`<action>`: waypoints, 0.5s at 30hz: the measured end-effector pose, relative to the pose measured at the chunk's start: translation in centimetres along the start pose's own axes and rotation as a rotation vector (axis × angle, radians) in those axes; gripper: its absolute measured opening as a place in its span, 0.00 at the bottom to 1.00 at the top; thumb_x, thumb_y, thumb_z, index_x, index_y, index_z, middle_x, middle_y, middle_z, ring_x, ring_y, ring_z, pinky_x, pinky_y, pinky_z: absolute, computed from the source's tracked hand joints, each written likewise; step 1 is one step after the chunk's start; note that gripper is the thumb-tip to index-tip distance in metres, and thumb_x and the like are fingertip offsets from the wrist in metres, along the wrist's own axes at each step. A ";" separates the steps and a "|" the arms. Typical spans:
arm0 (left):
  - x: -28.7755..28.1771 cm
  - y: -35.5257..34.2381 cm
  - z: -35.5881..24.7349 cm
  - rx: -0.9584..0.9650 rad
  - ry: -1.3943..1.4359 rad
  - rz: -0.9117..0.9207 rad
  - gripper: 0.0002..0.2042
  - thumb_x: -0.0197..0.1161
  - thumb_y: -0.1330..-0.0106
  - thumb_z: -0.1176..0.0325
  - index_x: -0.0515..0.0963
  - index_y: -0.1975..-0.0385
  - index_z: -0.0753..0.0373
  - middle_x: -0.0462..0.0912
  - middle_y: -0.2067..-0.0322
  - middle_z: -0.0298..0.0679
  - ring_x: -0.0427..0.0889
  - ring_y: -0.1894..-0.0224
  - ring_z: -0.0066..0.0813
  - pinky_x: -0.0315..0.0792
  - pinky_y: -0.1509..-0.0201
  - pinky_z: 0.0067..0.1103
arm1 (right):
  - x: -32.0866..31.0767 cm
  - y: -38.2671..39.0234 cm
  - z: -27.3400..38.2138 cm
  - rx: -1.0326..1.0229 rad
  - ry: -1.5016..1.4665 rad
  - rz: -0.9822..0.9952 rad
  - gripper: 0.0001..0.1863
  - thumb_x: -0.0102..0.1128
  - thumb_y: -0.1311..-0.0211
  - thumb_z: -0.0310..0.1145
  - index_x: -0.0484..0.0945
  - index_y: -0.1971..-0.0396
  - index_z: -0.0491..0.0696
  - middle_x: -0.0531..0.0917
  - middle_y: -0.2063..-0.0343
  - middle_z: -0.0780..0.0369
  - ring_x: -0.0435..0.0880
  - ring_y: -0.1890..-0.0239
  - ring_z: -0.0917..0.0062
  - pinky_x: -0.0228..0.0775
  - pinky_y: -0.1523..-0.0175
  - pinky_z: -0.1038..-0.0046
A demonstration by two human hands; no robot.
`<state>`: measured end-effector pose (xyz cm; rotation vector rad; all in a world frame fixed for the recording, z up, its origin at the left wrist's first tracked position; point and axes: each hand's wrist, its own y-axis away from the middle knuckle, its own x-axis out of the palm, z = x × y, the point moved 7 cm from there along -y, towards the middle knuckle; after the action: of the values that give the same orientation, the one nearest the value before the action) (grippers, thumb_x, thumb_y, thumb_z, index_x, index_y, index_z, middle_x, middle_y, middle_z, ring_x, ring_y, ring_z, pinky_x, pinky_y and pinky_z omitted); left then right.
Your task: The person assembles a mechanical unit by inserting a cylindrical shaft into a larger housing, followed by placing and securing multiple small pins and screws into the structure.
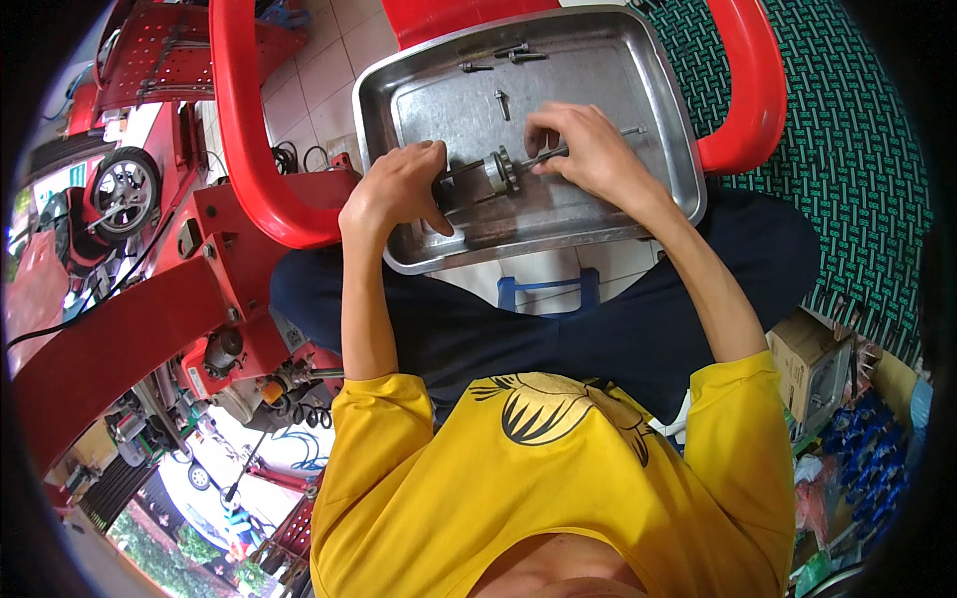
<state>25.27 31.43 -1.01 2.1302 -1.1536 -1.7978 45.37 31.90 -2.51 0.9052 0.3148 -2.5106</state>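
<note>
A shallow metal tray [683, 189] lies before me above my crossed legs. Over its left half, my left hand [401, 186] curves around the dark end of a cylindrical metal part [495, 172], which has a round, notched collar at its right end. My right hand [588, 149] pinches a thin metal rod [635, 131]; one end of the rod sticks out to the right and the other points at the collar. Whether rod and collar are joined, I cannot tell. Past my hands, a single bolt [501, 104] and several more bolts [518, 55] lie on the tray's floor.
Red plastic chair arms [237, 110] flank the tray on the left and right [753, 110]. A red metal machine frame [224, 249] stands close on my left, with a wheel [127, 194] beyond it. On my right are a green patterned sheet [817, 110] and a cardboard box [809, 369].
</note>
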 end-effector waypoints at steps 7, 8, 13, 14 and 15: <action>0.2 0.0 0.3 -0.015 -0.002 0.006 0.36 0.84 0.69 0.60 0.72 0.58 0.68 0.79 0.59 0.54 0.76 0.50 0.57 0.70 0.46 0.38 | 0.6 0.1 0.0 0.174 0.037 0.143 0.15 0.70 0.44 0.38 0.82 0.63 0.43 0.85 0.64 0.55 0.85 0.59 0.60 0.74 0.53 0.62; 0.1 0.2 0.3 -0.012 -0.006 -0.009 0.36 0.84 0.69 0.60 0.72 0.59 0.68 0.79 0.59 0.54 0.76 0.50 0.57 0.70 0.46 0.38 | 0.4 0.0 0.4 0.093 0.040 0.091 0.14 0.69 0.43 0.38 0.82 0.63 0.44 0.85 0.64 0.55 0.85 0.59 0.60 0.74 0.54 0.62; 0.1 0.0 0.0 0.010 -0.017 -0.013 0.35 0.84 0.68 0.60 0.71 0.61 0.67 0.79 0.61 0.53 0.77 0.51 0.57 0.71 0.48 0.38 | 0.0 0.3 0.4 -0.084 -0.090 -0.076 0.12 0.67 0.39 0.39 0.83 0.64 0.46 0.85 0.65 0.56 0.84 0.61 0.60 0.72 0.54 0.62; -0.1 0.1 -0.3 0.044 -0.015 -0.045 0.35 0.84 0.69 0.60 0.71 0.61 0.67 0.79 0.61 0.53 0.77 0.52 0.57 0.71 0.48 0.38 | 0.3 0.6 0.3 -0.069 -0.013 -0.075 0.11 0.68 0.41 0.38 0.83 0.64 0.46 0.85 0.64 0.57 0.84 0.60 0.60 0.72 0.53 0.62; -0.1 0.1 -0.3 0.043 -0.010 -0.046 0.35 0.84 0.69 0.60 0.71 0.61 0.67 0.79 0.61 0.53 0.77 0.52 0.57 0.71 0.48 0.38 | 0.5 0.7 0.3 -0.059 0.067 -0.073 0.11 0.69 0.43 0.36 0.83 0.64 0.45 0.85 0.64 0.57 0.84 0.60 0.60 0.71 0.52 0.63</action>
<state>25.48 31.34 -0.82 2.1912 -1.1661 -1.8214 45.19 31.05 -2.67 0.9715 0.4491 -2.5269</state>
